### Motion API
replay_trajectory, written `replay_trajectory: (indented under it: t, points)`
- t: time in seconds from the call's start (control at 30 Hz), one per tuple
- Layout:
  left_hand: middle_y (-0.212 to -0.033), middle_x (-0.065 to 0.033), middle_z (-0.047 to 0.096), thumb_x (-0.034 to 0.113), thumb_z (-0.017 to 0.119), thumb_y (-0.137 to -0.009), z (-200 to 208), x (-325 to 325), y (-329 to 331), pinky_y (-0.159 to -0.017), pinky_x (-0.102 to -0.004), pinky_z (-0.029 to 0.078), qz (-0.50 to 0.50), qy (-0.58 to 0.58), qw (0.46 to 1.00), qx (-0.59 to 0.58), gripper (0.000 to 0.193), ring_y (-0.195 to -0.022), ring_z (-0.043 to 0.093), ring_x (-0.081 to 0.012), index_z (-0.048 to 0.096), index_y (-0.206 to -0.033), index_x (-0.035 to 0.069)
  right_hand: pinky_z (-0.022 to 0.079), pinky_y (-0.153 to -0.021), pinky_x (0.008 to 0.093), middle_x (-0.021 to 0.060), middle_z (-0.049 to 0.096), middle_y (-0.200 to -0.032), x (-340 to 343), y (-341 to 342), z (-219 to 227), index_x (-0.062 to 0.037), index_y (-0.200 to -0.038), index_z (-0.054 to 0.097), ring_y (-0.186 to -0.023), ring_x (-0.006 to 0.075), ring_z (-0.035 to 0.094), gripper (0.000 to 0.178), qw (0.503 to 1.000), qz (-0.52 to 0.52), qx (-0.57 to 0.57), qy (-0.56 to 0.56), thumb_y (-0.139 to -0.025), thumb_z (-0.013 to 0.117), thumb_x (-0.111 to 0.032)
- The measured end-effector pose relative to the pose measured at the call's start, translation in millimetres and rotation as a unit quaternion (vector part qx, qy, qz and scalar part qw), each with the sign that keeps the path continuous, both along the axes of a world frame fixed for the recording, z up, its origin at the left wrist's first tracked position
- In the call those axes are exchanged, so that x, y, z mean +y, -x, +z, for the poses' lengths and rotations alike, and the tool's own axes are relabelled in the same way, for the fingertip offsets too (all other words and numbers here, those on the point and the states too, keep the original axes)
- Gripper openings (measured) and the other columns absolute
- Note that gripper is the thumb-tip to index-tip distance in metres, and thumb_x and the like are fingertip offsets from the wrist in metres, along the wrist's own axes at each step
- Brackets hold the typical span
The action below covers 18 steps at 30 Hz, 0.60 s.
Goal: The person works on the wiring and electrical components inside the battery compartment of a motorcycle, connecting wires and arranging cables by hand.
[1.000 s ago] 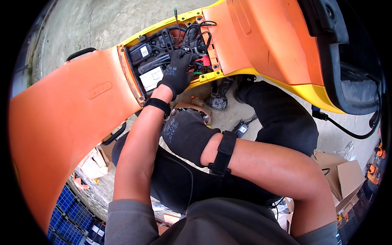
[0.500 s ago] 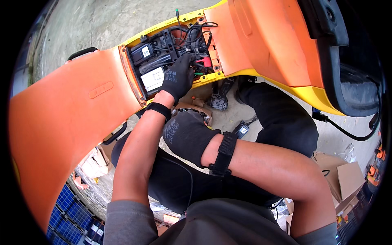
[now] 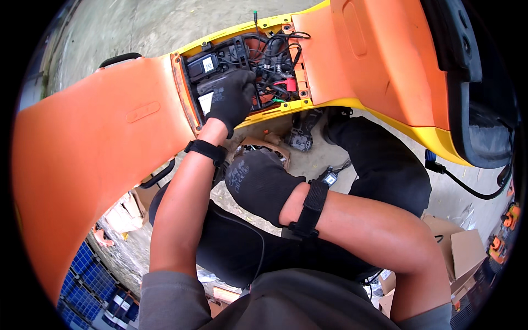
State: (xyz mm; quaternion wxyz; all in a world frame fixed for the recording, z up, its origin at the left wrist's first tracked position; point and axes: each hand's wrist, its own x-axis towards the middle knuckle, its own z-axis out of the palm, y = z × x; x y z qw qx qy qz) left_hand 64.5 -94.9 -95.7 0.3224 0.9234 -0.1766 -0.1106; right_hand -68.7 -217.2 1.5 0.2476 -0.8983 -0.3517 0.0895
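Note:
My left hand, in a black glove, reaches into an open compartment of an orange and yellow vehicle body. Its fingers are curled down among black cables, and whatever they grip is hidden. Beside it lie a black module and a white-labelled part that the glove partly covers. A red connector sits to its right. My right hand, also gloved, is lower, just in front of a cardboard box of small parts. Its fingers are turned out of sight.
A dark power tool and a small device with a lit display lie on the floor by my leg. A green-tipped cable stands up from the compartment. At the lower right is an open cardboard box; blue crates are at the lower left.
The view has shifted, so the vehicle body sits farther right. Within the compartment my left hand has moved left, covering more of the white-labelled part. My right hand stays low by the box.

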Motion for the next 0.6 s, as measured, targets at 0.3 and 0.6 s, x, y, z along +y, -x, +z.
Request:
replay_trajectory:
  t: [0.3,0.6]
  points:
    - [-0.112,-0.0194,0.063,0.005,0.060,-0.086,-33,-11,12,-0.092,-0.0383,0.048,-0.023,0.077,0.997,0.010,0.037,-0.106,0.061,-0.0346,0.059,-0.122,0.000,0.049,-0.055,0.0396,0.0057,0.070,-0.075,13,-3,-1,-0.0147,-0.078,0.074,-0.071,0.0243,0.069,0.013,0.994,0.027,0.095,0.056,-0.079,0.061,-0.014]
    - [-0.102,-0.0201,0.062,0.007,0.062,-0.085,-25,-25,18,-0.084,-0.0419,0.049,-0.048,-0.023,0.998,-0.016,0.027,-0.095,0.062,-0.0363,0.061,-0.111,0.001,0.049,-0.053,0.0404,0.0096,0.068,-0.072,5,-8,5,-0.0085,-0.078,0.071,-0.068,0.0268,0.068,0.010,0.992,0.021,0.113,0.047,-0.077,0.061,-0.011]
